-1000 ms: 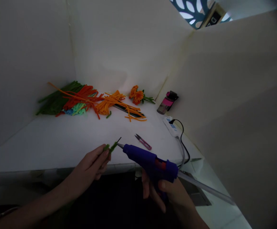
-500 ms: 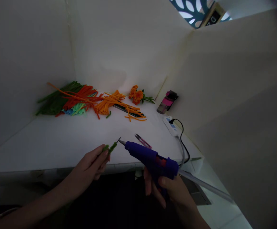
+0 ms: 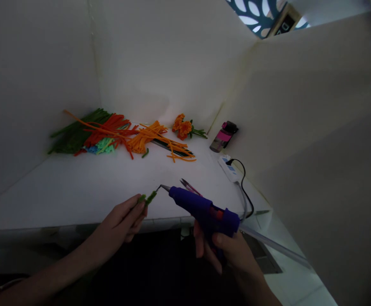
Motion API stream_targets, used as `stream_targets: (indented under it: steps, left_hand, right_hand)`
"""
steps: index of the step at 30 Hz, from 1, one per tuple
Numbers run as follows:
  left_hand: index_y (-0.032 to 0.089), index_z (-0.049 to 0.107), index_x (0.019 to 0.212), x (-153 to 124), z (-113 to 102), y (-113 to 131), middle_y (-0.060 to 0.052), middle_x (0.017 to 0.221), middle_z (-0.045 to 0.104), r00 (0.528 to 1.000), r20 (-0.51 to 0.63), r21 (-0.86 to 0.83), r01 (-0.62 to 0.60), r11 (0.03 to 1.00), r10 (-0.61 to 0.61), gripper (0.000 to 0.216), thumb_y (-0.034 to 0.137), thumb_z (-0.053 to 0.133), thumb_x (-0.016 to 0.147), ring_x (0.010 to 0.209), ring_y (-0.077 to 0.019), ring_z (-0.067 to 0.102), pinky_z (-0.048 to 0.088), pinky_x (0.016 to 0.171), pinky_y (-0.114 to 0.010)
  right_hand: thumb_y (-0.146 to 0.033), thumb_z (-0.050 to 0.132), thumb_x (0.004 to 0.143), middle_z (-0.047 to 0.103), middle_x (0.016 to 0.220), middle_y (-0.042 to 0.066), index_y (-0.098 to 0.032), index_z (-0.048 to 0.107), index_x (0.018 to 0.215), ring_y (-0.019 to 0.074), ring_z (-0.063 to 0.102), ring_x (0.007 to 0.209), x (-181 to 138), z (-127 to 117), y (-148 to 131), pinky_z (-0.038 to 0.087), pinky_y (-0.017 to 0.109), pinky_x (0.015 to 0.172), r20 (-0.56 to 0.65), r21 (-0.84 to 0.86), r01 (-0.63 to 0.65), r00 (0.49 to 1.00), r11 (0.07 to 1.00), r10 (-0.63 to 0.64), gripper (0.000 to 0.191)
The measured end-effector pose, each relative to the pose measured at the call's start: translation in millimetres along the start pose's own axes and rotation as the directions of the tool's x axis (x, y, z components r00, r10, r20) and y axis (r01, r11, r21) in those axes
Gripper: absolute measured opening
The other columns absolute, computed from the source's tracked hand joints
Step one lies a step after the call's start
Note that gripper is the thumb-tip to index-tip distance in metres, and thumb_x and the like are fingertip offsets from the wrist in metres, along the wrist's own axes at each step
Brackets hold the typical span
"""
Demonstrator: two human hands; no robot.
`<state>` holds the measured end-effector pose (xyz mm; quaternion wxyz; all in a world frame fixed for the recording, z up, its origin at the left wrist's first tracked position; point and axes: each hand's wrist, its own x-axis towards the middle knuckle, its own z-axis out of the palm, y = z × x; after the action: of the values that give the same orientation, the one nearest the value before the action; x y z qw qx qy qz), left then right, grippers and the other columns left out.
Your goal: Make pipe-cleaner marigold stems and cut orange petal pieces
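Observation:
Between the closed fingers of my left hand (image 3: 126,219) is a green pipe-cleaner stem (image 3: 151,198), its thin dark wire end sticking out up and to the right. My right hand (image 3: 225,250) is wrapped round the handle of a blue glue gun (image 3: 201,208), with a clear glue stick (image 3: 275,247) coming out of its back. The metal nozzle points left and sits at the tip of the wire; whether they touch I cannot tell. Partly behind the gun's barrel lies a pair of pink-handled snips (image 3: 190,186) on the white table (image 3: 77,191).
Green (image 3: 73,136), red (image 3: 105,129) and orange pipe cleaners (image 3: 147,138) lie in bundles along the back. Orange pipe-cleaner flowers (image 3: 183,126) rest beside them. At right are a pink-and-black bottle (image 3: 223,137) and a white power strip (image 3: 229,169) with a black cord. White panels surround the table.
The glue gun has shifted slightly up and to the right, its nozzle now at the wire's tip. My left hand has hardly moved.

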<state>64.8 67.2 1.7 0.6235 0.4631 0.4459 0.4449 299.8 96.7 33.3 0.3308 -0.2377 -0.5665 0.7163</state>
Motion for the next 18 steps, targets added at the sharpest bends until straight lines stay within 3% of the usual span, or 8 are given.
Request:
stream_targets:
  steps: [10, 14, 16, 18]
  left_hand:
    - [0.018, 0.043, 0.073, -1, -2, -1, 0.006, 0.059, 0.031, 1.0, 0.024, 0.016, -0.017, 1.0, 0.017, 0.033, 0.046, 0.038, 0.09, 0.047, -0.0065, 0.022, 0.018, 0.041, -0.018]
    - [0.017, 0.047, 0.073, -4, 1, -2, 0.005, 0.056, 0.032, 0.993, 0.116, 0.002, 0.035, 0.999, -0.035, 0.033, 0.046, 0.04, 0.089, 0.046, -0.0065, 0.024, 0.018, 0.041, -0.018]
    - [0.017, 0.047, 0.072, -5, 2, -4, 0.006, 0.052, 0.031, 0.982, 0.171, -0.03, 0.086, 0.996, -0.08, 0.033, 0.046, 0.042, 0.088, 0.044, -0.0062, 0.023, 0.016, 0.04, -0.018]
    - [0.017, 0.045, 0.069, -4, 3, -7, 0.007, 0.049, 0.029, 0.966, 0.218, -0.11, 0.163, 0.98, -0.136, 0.034, 0.046, 0.044, 0.087, 0.041, -0.0053, 0.019, 0.013, 0.038, -0.018]
  right_hand:
    - [-0.049, 0.059, 0.076, 0.064, 0.06, 0.003, -0.014, 0.062, 0.088, 0.003, 0.039, 0.026, 4, -4, 7, 0.022, 0.015, 0.028, 0.008, 0.043, 0.034, 0.999, 0.998, -0.034, 0.037]
    - [-0.059, 0.047, 0.08, 0.066, 0.079, 0.006, -0.017, 0.062, 0.095, 0.0019, 0.039, 0.031, 23, -17, 7, 0.03, 0.014, 0.028, -0.121, 0.173, 0.131, 0.986, 0.976, -0.111, 0.047]
    - [-0.064, 0.043, 0.079, 0.064, 0.096, 0.008, -0.019, 0.062, 0.101, 0.0061, 0.049, 0.046, 35, -29, 7, 0.037, 0.015, 0.032, -0.196, 0.214, 0.083, 0.98, 0.973, -0.04, 0.054]
    - [-0.067, 0.042, 0.078, 0.062, 0.1, 0.009, -0.02, 0.061, 0.106, 0.0086, 0.051, 0.056, 45, -45, 9, 0.04, 0.015, 0.036, -0.287, 0.168, 0.001, 0.957, 0.986, 0.048, 0.058]
